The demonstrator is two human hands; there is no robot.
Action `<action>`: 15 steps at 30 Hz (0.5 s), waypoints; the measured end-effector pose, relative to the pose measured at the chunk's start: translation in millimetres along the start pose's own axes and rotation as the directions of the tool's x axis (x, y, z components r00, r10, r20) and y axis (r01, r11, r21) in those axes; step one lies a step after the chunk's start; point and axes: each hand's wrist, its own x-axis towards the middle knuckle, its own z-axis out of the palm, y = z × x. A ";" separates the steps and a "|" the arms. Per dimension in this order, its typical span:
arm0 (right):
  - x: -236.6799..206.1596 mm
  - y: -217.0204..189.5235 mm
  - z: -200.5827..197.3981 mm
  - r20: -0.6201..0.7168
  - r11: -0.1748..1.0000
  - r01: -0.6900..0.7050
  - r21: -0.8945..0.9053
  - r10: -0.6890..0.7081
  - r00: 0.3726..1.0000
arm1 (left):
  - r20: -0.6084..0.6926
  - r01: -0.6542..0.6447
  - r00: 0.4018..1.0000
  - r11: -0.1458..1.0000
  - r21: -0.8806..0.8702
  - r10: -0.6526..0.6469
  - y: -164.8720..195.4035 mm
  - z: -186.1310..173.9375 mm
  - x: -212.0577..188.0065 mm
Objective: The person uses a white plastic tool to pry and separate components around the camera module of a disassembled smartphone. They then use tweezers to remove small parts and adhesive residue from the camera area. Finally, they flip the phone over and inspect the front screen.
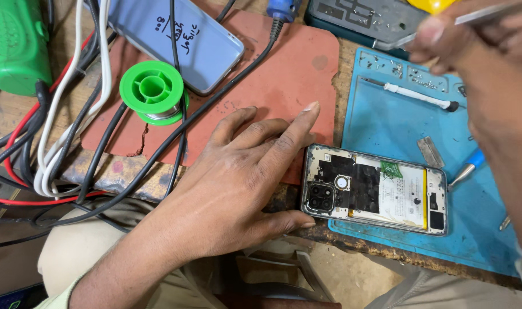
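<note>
An opened phone (375,189) lies with its back cover off, showing the battery, black shielding and camera module, across the edge of a blue work mat (387,114). My left hand (244,177) rests flat beside it, thumb and index finger against the phone's left end, holding nothing. My right hand (489,63) is raised close to the camera at the upper right, blurred, pinching thin metal tweezers (438,28).
A red mat (284,74) lies at centre with a green solder spool (152,90) and a second phone (175,34) face down. Black, white and red cables (72,143) crowd the left. A green tool (15,46), a white-handled screwdriver (418,94) and a blue-handled tool (467,169) are nearby.
</note>
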 end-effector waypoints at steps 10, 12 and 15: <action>56.8 73.4 -8.5 0.088 0.841 0.264 -0.472 -0.253 0.964 | 0.010 0.003 1.000 1.000 0.018 -0.003 -1.7 1.0 0.4; 55.8 69.3 -8.3 0.082 0.818 0.286 -0.500 -0.284 0.955 | -0.006 -0.015 1.000 1.000 0.017 0.015 -2.3 1.7 0.4; 54.5 61.1 -9.5 0.059 0.791 0.235 -0.565 -0.246 0.968 | 0.008 0.011 1.000 1.000 0.003 -0.011 -1.4 1.7 -0.7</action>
